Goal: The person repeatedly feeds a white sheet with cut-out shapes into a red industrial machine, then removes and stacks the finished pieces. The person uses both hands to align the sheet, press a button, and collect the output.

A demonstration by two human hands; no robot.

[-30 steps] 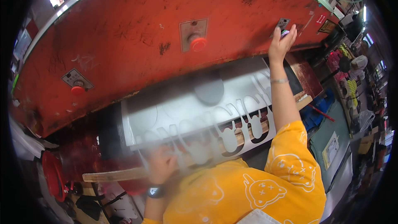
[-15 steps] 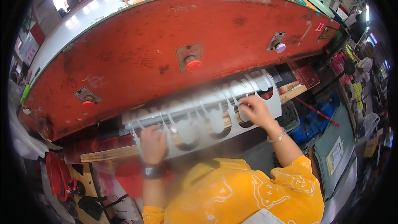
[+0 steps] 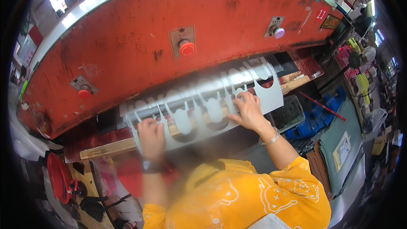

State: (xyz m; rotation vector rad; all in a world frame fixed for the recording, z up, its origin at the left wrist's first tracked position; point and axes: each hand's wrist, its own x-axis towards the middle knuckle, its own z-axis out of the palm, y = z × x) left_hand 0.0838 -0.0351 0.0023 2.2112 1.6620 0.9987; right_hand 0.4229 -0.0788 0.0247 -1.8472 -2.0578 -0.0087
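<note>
A pale grey-white sheet (image 3: 207, 130) with a row of rounded cut-outs runs under the red press head and hangs toward me over a wooden strip. My left hand (image 3: 151, 138) is at the sheet's left end, fingers curled over the edge of a cut-out and closed on it. My right hand (image 3: 249, 112) rests on the right half of the sheet, fingers bent at a cut-out and thumb spread apart. A bracelet circles my right wrist, and a dark band my left.
The press's red front (image 3: 127, 46) carries a red button (image 3: 186, 48), another red button (image 3: 85, 92) and a pale purple one (image 3: 278, 33). The wooden strip (image 3: 108, 149) edges the bed. A grey bin (image 3: 289, 113) and blue plastic pieces (image 3: 313, 116) lie right; a red stool (image 3: 59, 178) stands left.
My right hand has shifted slightly left along the sheet, its thumb and fingers now farther apart. My left hand stays at the left end. The whole view has shifted a little.
</note>
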